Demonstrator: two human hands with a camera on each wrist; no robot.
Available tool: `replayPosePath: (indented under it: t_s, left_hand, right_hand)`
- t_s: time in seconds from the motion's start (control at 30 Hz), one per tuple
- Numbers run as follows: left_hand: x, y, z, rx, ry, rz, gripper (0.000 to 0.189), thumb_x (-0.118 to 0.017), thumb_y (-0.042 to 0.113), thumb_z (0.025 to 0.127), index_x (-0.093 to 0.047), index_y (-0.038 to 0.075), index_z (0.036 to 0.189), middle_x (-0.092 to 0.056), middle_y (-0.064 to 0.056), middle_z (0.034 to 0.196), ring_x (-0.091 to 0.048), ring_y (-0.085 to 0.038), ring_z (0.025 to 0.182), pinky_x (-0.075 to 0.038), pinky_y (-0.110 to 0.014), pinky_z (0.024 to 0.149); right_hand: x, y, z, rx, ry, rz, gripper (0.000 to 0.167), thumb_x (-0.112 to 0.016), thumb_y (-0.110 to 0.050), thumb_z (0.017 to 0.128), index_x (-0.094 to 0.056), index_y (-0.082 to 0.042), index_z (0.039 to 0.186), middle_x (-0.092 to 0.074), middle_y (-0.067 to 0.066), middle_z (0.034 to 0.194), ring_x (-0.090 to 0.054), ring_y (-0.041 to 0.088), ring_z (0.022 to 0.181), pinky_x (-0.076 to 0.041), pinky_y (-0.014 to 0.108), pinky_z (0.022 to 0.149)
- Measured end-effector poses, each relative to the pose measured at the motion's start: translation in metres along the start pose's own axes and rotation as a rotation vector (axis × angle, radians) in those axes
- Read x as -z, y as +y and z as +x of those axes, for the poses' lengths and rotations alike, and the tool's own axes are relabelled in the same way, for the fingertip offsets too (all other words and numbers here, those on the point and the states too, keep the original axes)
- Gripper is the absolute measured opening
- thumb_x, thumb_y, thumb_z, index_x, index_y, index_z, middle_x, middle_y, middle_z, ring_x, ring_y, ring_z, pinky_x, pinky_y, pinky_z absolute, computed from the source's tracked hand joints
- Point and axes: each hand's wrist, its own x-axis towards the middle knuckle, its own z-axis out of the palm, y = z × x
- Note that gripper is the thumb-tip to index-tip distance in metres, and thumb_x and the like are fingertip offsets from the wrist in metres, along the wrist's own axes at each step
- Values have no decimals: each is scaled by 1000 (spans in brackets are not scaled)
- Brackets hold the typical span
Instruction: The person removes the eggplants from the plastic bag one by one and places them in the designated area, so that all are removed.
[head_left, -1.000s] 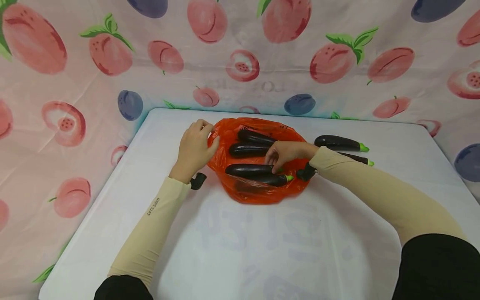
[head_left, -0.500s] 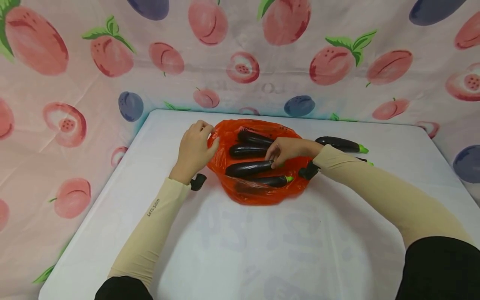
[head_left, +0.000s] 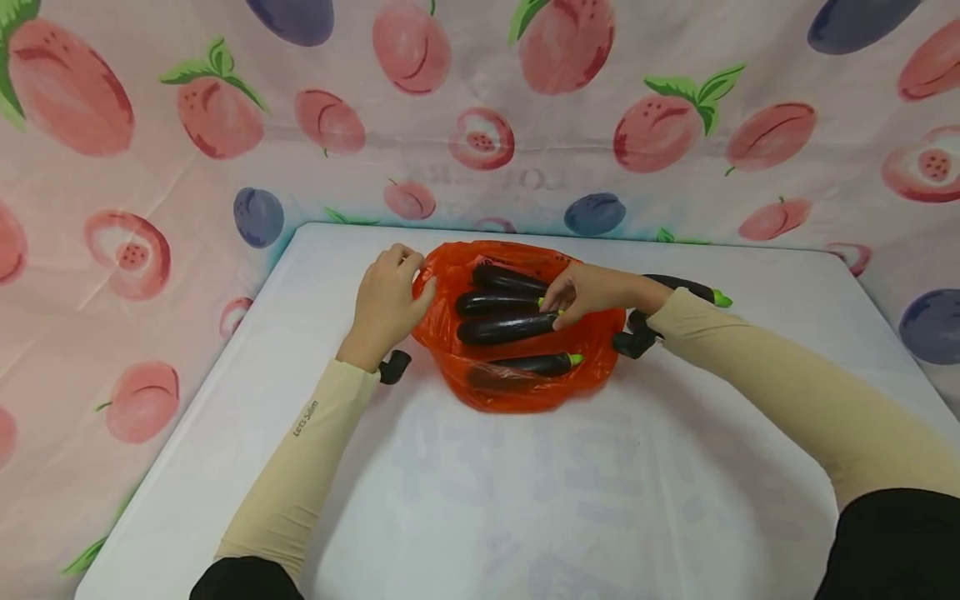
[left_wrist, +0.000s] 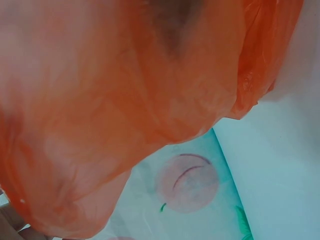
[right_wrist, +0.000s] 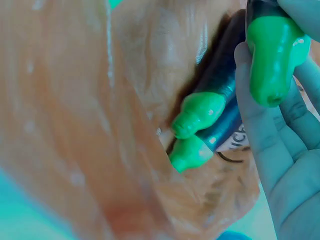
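Note:
An orange-red plastic bag (head_left: 592, 367) lies spread with its mouth up on the table. Inside are several dark eggplants with green caps. My right hand (head_left: 588, 293) pinches one eggplant (head_left: 506, 329) near its green end; its cap (right_wrist: 272, 60) shows between thumb and fingers in the right wrist view. Just behind it lie two more eggplants, one (head_left: 495, 302) alongside and another (head_left: 508, 278) farther back. Toward the bag's front rests a further eggplant (head_left: 551, 364), partly covered by plastic. My left hand (head_left: 386, 300) holds the bag's left rim; its fingers show at the lower left corner of the left wrist view.
To the bag's right, an eggplant (head_left: 701, 290) lies on the white table (head_left: 562, 492), partly hidden by my right arm. A fruit-patterned cloth (head_left: 555, 150) hangs behind and to the left of the table.
My right hand has shifted the pinched eggplant from beside the front one back toward the rear pair, opening a gap. The left hand has stayed at the bag's rim.

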Motion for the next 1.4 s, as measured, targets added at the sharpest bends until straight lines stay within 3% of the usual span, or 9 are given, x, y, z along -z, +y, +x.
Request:
replayPosePath:
  t_s: [0.43, 0.9, 1.4]
  left_hand:
    - [-1, 0, -3, 12, -12, -5, 19, -59, 18, 87, -61, 0, 94, -58, -16, 99, -55, -32, 87, -47, -44, 76]
    - [-1, -1, -4, 27, -20, -16, 19, -59, 17, 87, -62, 1, 95, -58, -16, 100, -55, -32, 88, -47, -43, 77]
    - [0, -1, -3, 36, -26, -31, 19, -59, 17, 87, -62, 0, 96, -58, -17, 100, -54, -32, 88, -47, -43, 77]
  right_hand:
    - [19, -8, -40, -50, 148, -42, 31, -75, -19, 79, -70, -8, 107, -70, 7, 105, -64, 15, 91, -53, 34, 85]
    - [46, -6, -96, -83, 286, -37, 35, -75, -15, 78, -69, -3, 111, -71, 5, 100, -65, 7, 82, -53, 19, 75]
    - [54, 33, -159, -216, 360, -77, 40, -72, -15, 81, -64, 0, 117, -69, -18, 91, -61, -1, 80, -49, 18, 70]
